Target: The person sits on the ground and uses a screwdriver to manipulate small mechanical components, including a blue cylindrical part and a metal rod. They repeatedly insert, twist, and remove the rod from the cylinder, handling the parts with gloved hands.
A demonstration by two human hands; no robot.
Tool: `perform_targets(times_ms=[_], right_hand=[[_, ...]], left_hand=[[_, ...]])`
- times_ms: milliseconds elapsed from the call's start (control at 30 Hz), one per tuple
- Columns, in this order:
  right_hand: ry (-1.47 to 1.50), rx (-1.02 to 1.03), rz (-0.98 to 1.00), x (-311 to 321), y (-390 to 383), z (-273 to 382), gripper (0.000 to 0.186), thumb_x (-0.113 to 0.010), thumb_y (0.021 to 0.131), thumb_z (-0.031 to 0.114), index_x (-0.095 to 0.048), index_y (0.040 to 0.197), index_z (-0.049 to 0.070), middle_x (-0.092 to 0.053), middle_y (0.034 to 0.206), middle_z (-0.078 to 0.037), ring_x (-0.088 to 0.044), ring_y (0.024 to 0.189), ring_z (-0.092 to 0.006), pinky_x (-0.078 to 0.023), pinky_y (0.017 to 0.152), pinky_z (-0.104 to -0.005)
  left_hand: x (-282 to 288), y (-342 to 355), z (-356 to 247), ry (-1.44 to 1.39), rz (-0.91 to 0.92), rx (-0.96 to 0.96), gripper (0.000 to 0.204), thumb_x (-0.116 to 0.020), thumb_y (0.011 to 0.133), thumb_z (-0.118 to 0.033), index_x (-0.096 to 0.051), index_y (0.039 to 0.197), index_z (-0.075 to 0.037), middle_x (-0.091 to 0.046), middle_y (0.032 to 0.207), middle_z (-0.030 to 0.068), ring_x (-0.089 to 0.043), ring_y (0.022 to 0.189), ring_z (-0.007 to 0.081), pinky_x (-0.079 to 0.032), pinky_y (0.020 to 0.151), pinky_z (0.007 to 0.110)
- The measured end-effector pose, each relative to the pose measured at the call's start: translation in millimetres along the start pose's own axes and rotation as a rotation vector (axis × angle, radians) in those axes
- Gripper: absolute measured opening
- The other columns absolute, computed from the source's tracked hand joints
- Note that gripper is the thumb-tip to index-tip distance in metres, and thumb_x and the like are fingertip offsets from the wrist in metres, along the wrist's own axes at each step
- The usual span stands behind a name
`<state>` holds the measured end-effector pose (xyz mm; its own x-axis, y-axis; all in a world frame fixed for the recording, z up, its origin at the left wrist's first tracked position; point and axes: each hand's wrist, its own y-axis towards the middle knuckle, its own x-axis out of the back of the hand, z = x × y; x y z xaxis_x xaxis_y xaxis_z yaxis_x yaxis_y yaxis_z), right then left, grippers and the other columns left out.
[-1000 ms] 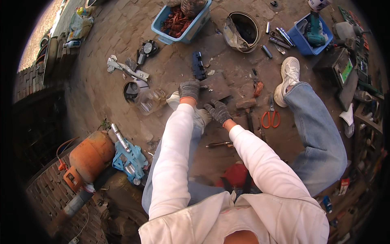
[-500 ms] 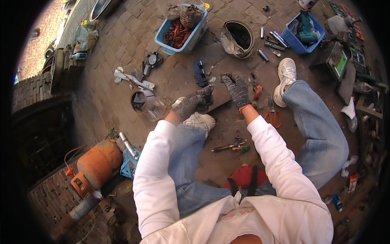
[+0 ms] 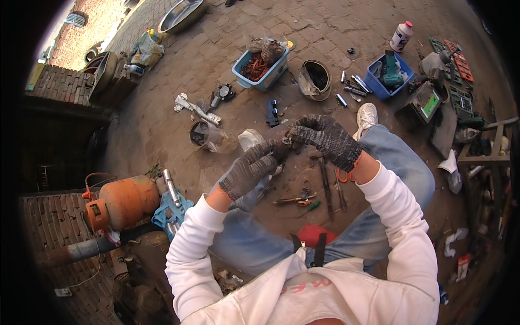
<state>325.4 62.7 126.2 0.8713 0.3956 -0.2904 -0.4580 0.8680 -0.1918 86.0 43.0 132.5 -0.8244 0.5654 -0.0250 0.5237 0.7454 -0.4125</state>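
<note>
My gloved left hand grips a small dark part raised above the ground. My gloved right hand has its fingers closed on a small metal piece at that part's upper end; the fingers partly hide it. Beneath my hands lie a hammer, orange-handled scissors and a few hand tools. A dark plastic block lies beyond them, near my left shoe.
A copper-filled tub, a bucket, a blue tool bin and loose metal parts lie ahead. An orange gas cylinder stands left, beside a low brick wall. A black case and wooden frame are right.
My hands have lifted toward me from near the ground and come together on the dark part. My right fingers moved onto its top end. The view has tilted.
</note>
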Motion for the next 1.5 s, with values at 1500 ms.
perform_targets(times_ms=[1500], right_hand=[[-0.164, 0.037, -0.072, 20, -29, 6, 0.028, -0.065, 0.083, 0.009, -0.059, 0.11, 0.002, -0.063, 0.102, -0.005, -0.059, 0.091, -0.0117, -0.051, 0.076, -0.0268]], left_hand=[[-37, 7, 3, 0.176, -0.332, -0.359, 0.028, -0.056, 0.08, 0.004, -0.053, 0.108, 0.0, -0.055, 0.105, 0.0105, -0.055, 0.097, 0.0204, -0.044, 0.084, 0.03]])
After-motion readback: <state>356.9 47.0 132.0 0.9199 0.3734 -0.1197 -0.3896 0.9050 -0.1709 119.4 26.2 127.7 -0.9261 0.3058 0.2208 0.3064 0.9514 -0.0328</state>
